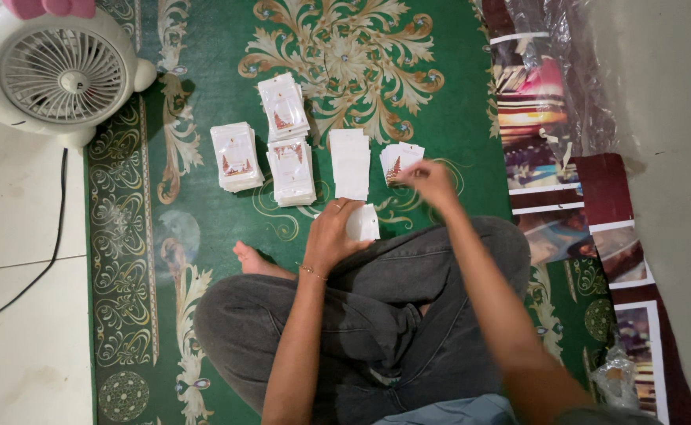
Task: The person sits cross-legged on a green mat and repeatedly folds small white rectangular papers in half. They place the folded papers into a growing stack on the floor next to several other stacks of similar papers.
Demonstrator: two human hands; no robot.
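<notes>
Left hand – white packet

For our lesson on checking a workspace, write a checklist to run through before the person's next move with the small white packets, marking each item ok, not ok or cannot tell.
1. Left hand has a white packet in hand: ok.
2. Right hand over the small fanned pile: ok; its grip: cannot tell, blurred.
3. Three printed stacks tidy on the green rug: ok.
4. Plain white stack squared: ok.
5. Fan blowing towards the stacks: cannot tell.
</notes>
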